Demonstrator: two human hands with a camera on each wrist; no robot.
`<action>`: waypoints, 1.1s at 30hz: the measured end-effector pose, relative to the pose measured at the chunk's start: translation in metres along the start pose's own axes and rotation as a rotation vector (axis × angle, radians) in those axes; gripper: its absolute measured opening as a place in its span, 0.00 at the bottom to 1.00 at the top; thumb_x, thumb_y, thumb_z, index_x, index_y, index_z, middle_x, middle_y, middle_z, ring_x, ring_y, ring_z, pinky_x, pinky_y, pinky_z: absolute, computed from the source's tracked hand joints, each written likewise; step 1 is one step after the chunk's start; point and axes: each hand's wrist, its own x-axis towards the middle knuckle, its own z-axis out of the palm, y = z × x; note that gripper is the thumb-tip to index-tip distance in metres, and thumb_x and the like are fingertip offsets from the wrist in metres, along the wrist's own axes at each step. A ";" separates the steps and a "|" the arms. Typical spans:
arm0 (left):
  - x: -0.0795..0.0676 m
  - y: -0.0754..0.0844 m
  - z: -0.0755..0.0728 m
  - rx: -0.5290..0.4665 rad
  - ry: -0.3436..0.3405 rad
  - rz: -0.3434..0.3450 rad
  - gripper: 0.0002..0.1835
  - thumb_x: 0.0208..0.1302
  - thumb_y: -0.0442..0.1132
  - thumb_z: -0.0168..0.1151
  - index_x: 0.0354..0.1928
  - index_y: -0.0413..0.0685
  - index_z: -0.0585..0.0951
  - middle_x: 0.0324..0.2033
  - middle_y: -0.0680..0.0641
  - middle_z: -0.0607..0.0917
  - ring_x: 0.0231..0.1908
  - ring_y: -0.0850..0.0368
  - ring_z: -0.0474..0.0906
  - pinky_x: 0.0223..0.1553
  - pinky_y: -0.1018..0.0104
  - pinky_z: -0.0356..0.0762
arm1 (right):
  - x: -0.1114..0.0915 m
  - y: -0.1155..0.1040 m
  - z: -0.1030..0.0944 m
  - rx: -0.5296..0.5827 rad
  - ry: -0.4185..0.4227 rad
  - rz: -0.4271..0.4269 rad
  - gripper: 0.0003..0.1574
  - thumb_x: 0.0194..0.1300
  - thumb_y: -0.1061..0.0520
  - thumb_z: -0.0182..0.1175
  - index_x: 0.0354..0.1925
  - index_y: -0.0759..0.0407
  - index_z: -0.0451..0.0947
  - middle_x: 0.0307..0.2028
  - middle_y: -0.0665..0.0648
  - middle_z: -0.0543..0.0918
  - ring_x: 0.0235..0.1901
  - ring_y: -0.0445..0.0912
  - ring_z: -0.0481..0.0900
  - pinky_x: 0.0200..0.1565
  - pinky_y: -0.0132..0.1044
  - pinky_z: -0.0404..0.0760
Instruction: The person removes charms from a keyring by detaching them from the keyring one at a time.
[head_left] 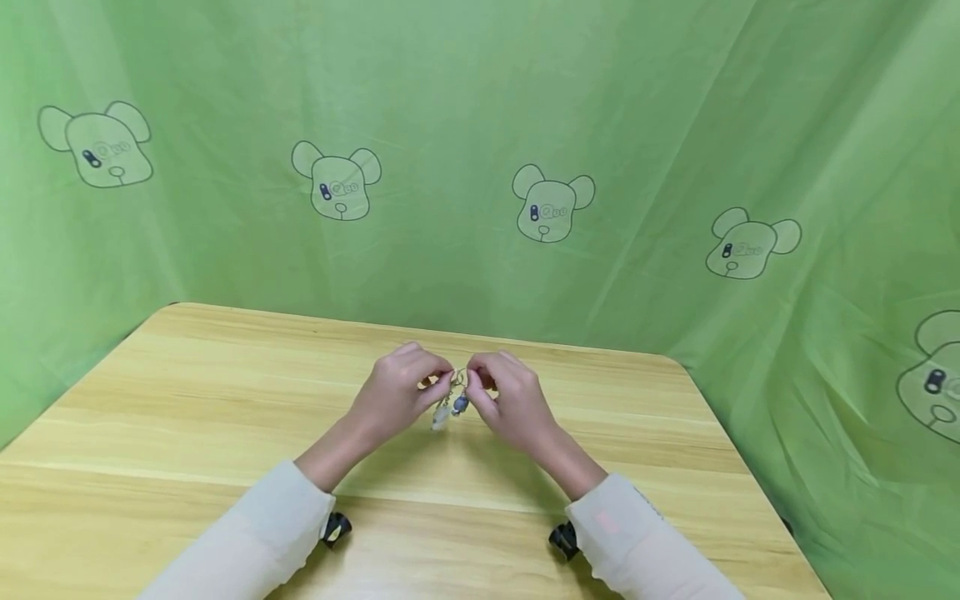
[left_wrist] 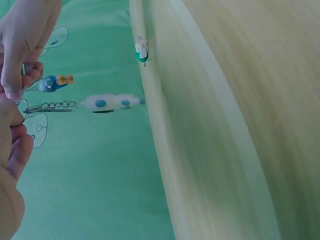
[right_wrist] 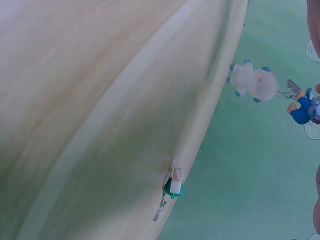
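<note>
At the left, a cream-white sleeve (head_left: 247,533) reaches in over the near edge of the pale yellow wood-grain surface (head_left: 195,392), a black device (head_left: 337,529) at its cuff. The left hand (head_left: 397,392) pinches a thin metal ring (head_left: 460,377) between thumb and forefinger, above the surface, nearer its far edge than its near one. From the ring hang, first, a whitish rounded animal figure with blue patches (right_wrist: 255,82) on a silvery link chain (left_wrist: 55,106), then a small blue figure with orange feet (head_left: 461,404); both are clear of the surface. The right hand (head_left: 513,400) pinches at the ring's right side, its fingertips close to the left hand's. Farther right in the wrist views, a small pink, white and green figure with a metal chain (right_wrist: 174,185) lies near the surface's far edge. A second cream-white sleeve (head_left: 645,542) and black device (head_left: 564,541) follow. Beyond the far edge hangs a green curtain with bear-head outlines (head_left: 450,92).
</note>
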 end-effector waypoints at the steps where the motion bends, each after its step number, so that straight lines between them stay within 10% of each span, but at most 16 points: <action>1: 0.000 0.000 0.000 0.003 0.006 0.005 0.05 0.56 0.26 0.72 0.32 0.41 0.86 0.27 0.47 0.89 0.28 0.56 0.83 0.32 0.76 0.82 | 0.000 0.000 0.000 0.000 0.000 0.001 0.04 0.63 0.69 0.59 0.37 0.65 0.79 0.28 0.56 0.82 0.28 0.44 0.79 0.30 0.29 0.83; 16: 0.000 0.002 0.002 -0.067 0.071 -0.078 0.07 0.55 0.23 0.70 0.34 0.39 0.87 0.30 0.47 0.89 0.29 0.57 0.83 0.32 0.72 0.85 | -0.001 -0.001 -0.001 0.025 0.026 0.018 0.04 0.64 0.70 0.57 0.38 0.66 0.77 0.29 0.57 0.81 0.27 0.44 0.79 0.28 0.29 0.82; 33: 0.000 0.003 0.001 -0.054 -0.006 -0.058 0.04 0.60 0.26 0.70 0.34 0.42 0.87 0.29 0.46 0.89 0.29 0.57 0.83 0.32 0.71 0.85 | 0.000 0.001 0.001 0.014 0.029 -0.011 0.05 0.63 0.70 0.57 0.37 0.66 0.78 0.28 0.56 0.81 0.27 0.44 0.77 0.27 0.32 0.82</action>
